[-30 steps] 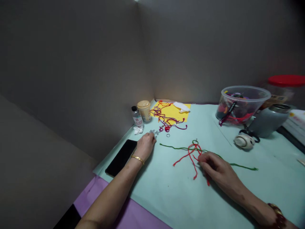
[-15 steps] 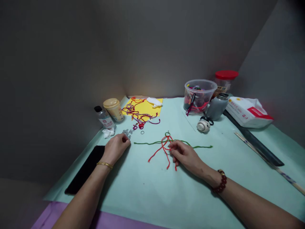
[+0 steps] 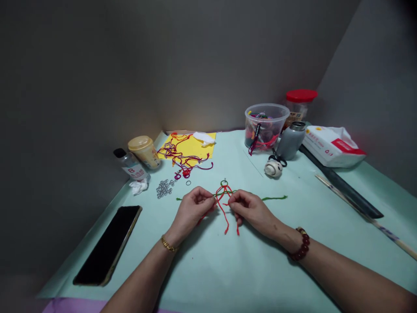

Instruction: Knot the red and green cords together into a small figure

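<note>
Red cords (image 3: 223,210) hang from a small ring (image 3: 224,183) wrapped in green, lying on the table. A green cord (image 3: 275,198) runs sideways across them. My right hand (image 3: 249,208) is closed in a pinch on a red cord, just right of the strands. My left hand (image 3: 197,206) is closed, thumb against forefinger, at the left strands; whatever lies between its fingertips is too small to make out. Beyond that hand is a pile of small metal rings or beads (image 3: 164,188), with a single ring (image 3: 188,183) beside it.
At left are a phone (image 3: 107,248), a bottle (image 3: 132,167) and a lidded cup (image 3: 145,152). Knotted purple cords lie on yellow paper (image 3: 208,150). Further right stand a clear tub (image 3: 267,126), grey flask (image 3: 291,143), white round object (image 3: 273,168), tissue pack (image 3: 332,148) and sticks (image 3: 365,217).
My left hand has moved right, from the pile of small metal pieces to the red cords. My right hand stays at the cords. The view has shifted slightly, showing more of the phone.
</note>
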### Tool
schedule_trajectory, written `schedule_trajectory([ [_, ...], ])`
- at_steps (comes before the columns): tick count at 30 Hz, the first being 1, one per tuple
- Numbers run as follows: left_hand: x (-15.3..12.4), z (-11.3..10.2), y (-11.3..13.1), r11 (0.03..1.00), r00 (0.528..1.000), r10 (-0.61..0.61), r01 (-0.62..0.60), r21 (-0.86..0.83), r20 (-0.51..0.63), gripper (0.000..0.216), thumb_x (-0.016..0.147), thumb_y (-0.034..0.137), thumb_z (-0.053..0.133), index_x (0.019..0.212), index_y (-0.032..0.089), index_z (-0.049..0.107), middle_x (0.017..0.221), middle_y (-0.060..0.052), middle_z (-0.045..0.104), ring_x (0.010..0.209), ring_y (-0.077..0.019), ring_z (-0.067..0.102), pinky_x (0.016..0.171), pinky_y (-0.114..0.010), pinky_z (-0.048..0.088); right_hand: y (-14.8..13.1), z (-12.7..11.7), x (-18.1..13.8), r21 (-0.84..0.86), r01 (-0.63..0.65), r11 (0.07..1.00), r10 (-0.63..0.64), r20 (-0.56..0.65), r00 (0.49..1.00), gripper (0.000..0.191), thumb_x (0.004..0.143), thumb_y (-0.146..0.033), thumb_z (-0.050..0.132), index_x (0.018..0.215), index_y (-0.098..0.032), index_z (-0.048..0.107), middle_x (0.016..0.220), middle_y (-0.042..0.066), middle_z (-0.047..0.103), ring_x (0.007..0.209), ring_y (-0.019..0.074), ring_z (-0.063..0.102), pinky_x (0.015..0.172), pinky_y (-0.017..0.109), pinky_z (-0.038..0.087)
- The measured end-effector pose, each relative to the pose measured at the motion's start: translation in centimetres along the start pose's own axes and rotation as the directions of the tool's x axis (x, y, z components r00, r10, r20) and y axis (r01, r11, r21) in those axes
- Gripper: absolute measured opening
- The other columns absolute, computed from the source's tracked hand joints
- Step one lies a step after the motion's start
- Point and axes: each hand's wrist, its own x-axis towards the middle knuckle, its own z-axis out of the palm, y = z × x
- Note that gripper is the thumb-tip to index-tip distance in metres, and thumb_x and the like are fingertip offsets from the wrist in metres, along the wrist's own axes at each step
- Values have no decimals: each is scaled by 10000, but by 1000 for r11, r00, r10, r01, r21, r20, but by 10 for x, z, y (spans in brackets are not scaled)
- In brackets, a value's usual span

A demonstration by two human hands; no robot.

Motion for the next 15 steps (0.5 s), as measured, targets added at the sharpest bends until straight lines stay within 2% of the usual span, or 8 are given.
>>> schedule_trajectory([
  [4, -3, -1, -5, 996, 997, -2, 9, -94, 79, 266, 729, 301, 742, 936, 155, 662, 748, -17, 686, 664, -112, 629, 645, -211, 490, 0, 0, -1, -9, 22, 1000, -22, 14, 1000, 109, 820, -287, 579, 831, -181, 553, 675, -47, 539, 489, 70, 508, 488, 221, 474],
  [7, -7, 5, -5, 993, 996, -16, 26, -117, 85, 230, 765, 313, 727, 912, 140, 687, 769, -29, 687, 687, -109, 622, 695, -224, 509, -2, 0, -2, -21, 27, 999, -27, 15, 1000, 95, 833, -282, 555, 830, -188, 541, 664, -52, 528, 491, 77, 504, 494, 230, 471],
  [10, -12, 9, -4, 991, 997, -26, 35, -127, 70, 214, 787, 326, 721, 874, 134, 685, 730, -19, 664, 648, -91, 595, 655, -199, 499, -3, 1, -3, -65, 72, 995, -73, -25, 997, 82, 836, -275, 543, 823, -194, 537, 668, -48, 527, 505, 85, 496, 497, 235, 453],
  [15, -14, 9, -2, 931, 980, -150, 185, -316, 131, 245, 764, 327, 765, 836, 124, 648, 748, -31, 664, 666, -104, 629, 653, -215, 540, -4, 1, -4, -218, 156, 963, -177, -80, 981, 65, 828, -251, 534, 792, -198, 545, 666, -34, 541, 549, 96, 480, 524, 236, 414],
])
